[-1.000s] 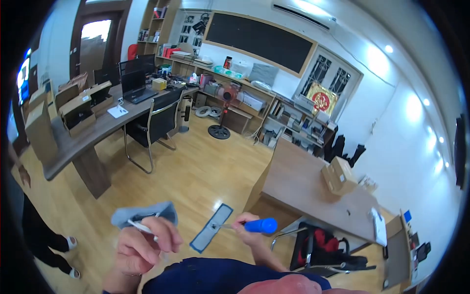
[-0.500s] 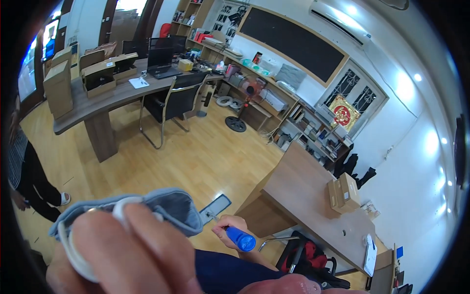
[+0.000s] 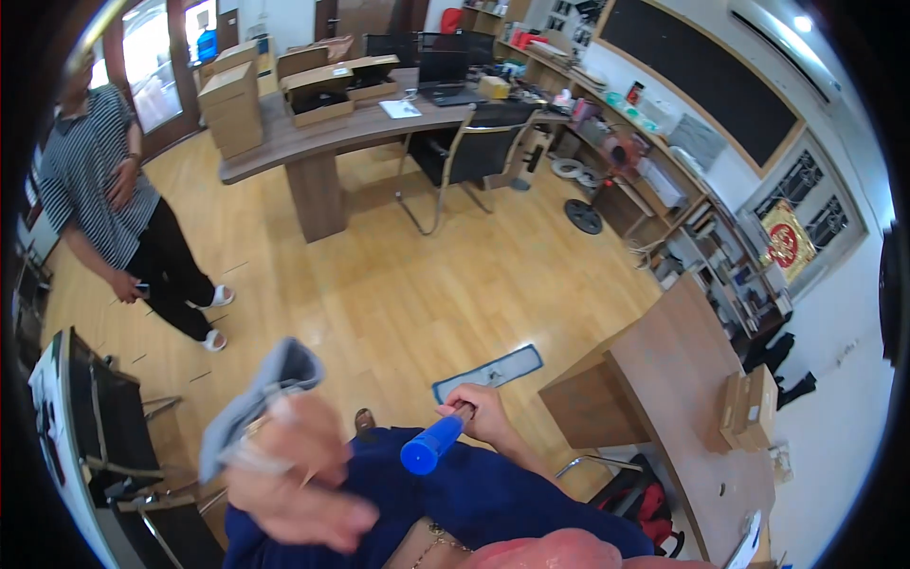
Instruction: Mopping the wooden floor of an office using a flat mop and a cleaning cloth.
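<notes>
My right hand point(image 3: 482, 410) is wrapped round the handle of a flat mop, just below its blue grip end point(image 3: 431, 449). The mop's grey, blue-edged head point(image 3: 493, 372) lies on the wooden floor beyond that hand. In front of my body, my left hand point(image 3: 308, 465) is smeared by motion. It holds a soft grey cloth piece point(image 3: 248, 408) with a white band, which sticks out past the fingers; its exact kind does not show.
A person in a striped shirt point(image 3: 104, 180) stands at the left, holding a phone-like object. Ahead are a long desk point(image 3: 351, 138) with cartons and a laptop, a black chair point(image 3: 464, 152) and a fan. A brown desk point(image 3: 654, 370) stands at right, black chairs point(image 3: 114, 427) at lower left.
My left hand and the grey cloth have dropped away from the camera. My view has swung left, bringing the standing person fully in. My right hand still grips the mop handle.
</notes>
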Available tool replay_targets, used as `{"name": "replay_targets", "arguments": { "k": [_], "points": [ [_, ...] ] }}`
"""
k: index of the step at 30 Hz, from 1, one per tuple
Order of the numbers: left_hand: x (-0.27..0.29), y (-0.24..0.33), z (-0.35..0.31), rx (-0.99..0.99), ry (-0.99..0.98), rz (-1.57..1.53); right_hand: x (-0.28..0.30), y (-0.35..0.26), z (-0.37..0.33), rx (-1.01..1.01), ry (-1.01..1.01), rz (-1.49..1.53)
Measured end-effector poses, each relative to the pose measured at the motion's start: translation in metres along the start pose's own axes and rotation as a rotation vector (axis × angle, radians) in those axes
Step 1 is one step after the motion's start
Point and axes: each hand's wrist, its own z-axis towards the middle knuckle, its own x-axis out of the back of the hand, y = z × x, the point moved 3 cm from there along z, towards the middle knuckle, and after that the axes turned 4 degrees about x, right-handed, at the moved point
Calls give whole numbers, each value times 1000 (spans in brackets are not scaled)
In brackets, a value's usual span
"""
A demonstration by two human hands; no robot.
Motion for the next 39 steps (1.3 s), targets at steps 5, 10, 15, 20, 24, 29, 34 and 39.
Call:
{"name": "replay_targets", "arguments": {
  "k": [5,10,15,20,24,29,34,39],
  "points": [
    [-32,-12,-13,337,-58,-3,-16,4,-8,-77,-129,82],
    [-62,-25,-17,272,-118,-34,-8,1,-20,-260,-399,193],
    [-68,-28,-25,275,-89,-102,132,98,45,-601,-321,-162],
    [-65,-39,-27,284,23,-194,246,-46,64,298,1201,285],
    [-59,-47,-33,270,59,-179,197,-25,12,344,1170,-184],
    [-46,-53,-34,237,41,-179,89,89,-61,-648,374,299],
    [-48,-65,-31,275,57,-226,98,72,-75,-781,295,494],
    [-61,-71,-19,274,5,-308,89,76,-66,-680,160,370]
  ]
}}
